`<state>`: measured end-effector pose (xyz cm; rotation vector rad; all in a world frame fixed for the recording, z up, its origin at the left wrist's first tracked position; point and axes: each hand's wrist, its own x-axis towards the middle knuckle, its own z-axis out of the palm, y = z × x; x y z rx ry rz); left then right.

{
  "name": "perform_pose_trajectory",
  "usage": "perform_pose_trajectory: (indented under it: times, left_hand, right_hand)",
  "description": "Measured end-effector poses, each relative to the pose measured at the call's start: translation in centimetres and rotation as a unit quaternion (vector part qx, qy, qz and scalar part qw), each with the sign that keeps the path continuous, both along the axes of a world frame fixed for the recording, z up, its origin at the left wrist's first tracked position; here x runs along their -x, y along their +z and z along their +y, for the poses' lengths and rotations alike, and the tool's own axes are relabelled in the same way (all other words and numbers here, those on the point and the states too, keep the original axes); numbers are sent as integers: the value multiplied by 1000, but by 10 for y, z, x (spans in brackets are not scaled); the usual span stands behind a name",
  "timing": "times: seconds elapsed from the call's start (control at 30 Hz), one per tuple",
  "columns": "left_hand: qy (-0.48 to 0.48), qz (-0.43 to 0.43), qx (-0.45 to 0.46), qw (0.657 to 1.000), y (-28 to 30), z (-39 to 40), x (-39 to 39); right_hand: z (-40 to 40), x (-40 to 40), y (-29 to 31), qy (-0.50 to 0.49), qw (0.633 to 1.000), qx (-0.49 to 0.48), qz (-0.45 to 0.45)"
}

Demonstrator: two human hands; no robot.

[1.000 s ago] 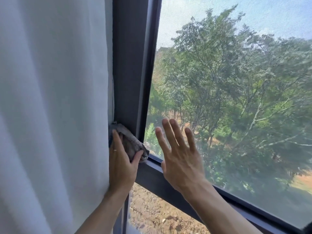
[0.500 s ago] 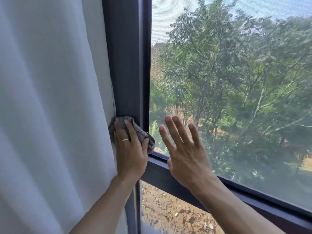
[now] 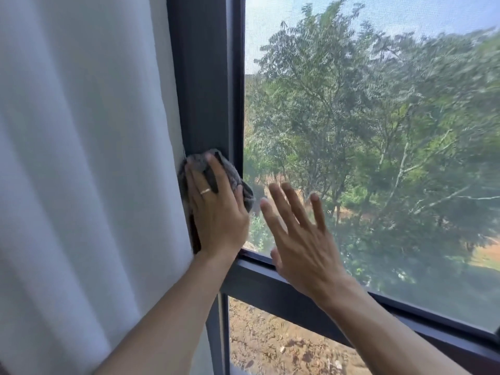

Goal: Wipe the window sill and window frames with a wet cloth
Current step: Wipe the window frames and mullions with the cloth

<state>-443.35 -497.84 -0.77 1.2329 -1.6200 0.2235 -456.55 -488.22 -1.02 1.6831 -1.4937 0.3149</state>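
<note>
The cloth, grey and bunched, lay under the left hand, pressed flat against the dark upright of the frame; it showed above the fingertips and to the right of the thumb, with a thin edge trailing down along the hand's left side. The left fingers lay fairly straight over the cloth, pressing rather than clenching, with a ring on one finger. The cloth's long axis ran roughly from upper left to lower right across the upright, its lower end reaching toward the screen. It sat on the upright just above the corner where the upright meets the horizontal bar. The right hand was open, fingers spread and straight, just right of the upright, over the lower screen with the heel of the palm above the bar; whether it touched the screen could not be told. A white curtain hung left of the upright, its edge beside the cloth. Compared with the frame one second earlier, the left hand and cloth sat higher up the upright from the corner, and more of the back of the left hand faced the camera; the right hand kept its spread posture.
</note>
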Motion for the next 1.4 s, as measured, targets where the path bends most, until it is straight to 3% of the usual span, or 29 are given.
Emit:
perform_pose_trajectory:
  times: [0.2, 0.43, 0.63, 0.83, 1.03, 1.13, 1.23, 1.33, 1.4]
  left_hand:
    - [-1, -8, -8, 1000, -29, 14, -3]
    - [-3, 15, 92, 996, 83, -22, -3]
    - [-32, 19, 79, 996, 55, -18, -11]
    - [-74, 68, 149, 984, 141, -30, -19]
    - [-27, 57, 118, 991, 124, -26, -8]
    - [-38, 30, 156, 987, 160, -36, -6]
    - [-101, 108, 154, 977, 198, -38, -6]
    - [-159, 211, 143, 954, 194, -29, -1]
    - [-187, 211, 155, 947, 193, -28, -2]
  right_hand:
    - [-7, -6, 61, 9, 998, 63, -18]
    - [-22, -6, 102, -1, 997, 79, -11]
    - [-19, -14, 103, -12, 997, 81, -4]
    - [-27, -8, 145, -1, 991, 130, -6]
    - [-26, -5, 150, 18, 993, 113, 5]
    - [-28, -4, 176, 41, 992, 118, 20]
    - [-33, -6, 208, 54, 989, 139, -5]
    - [-36, -13, 222, 70, 987, 146, -8]
    - [-38, -14, 232, 83, 984, 158, 7]
